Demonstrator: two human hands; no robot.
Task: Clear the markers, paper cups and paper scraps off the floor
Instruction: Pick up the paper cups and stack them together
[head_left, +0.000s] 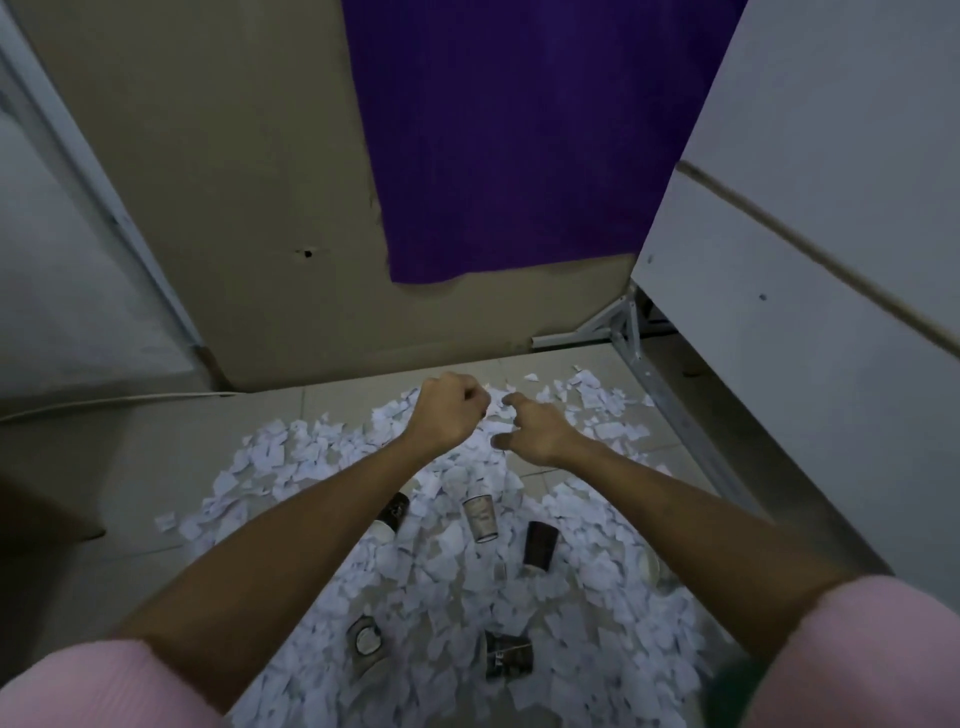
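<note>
Two bare arms in pink sleeves (98, 686) reach forward over a wide heap of white paper scraps (447, 587) spread across the tiled floor (130, 566). The left hand (451, 410) is curled into a loose fist above the far edge of the heap; whether it holds any scraps inside the fist cannot be told. The right hand (530, 426) hangs just beside it, its fingers bent and spread like a claw over the paper, holding nothing that shows. The two hands are close together but not touching. Five paper cups lie among the scraps nearer the person: a dark cup (393, 512) partly hidden under the left forearm, a pale cup (480, 517) lying on its side near the middle, a dark brown cup (540, 545) just to its right, a cup (366, 636) with its mouth turned up toward the camera lower left, and a dark printed cup (509, 657) on its side lower middle. No marker can be made out in the heap. Behind the scraps a brown cardboard sheet (208, 182) stands against the wall, with a purple cloth (519, 140) hanging over its upper part. A white panel (810, 260) on a metal frame (623, 325) stands at the right, and a pale cable (114, 402) runs along the floor at the left.
</note>
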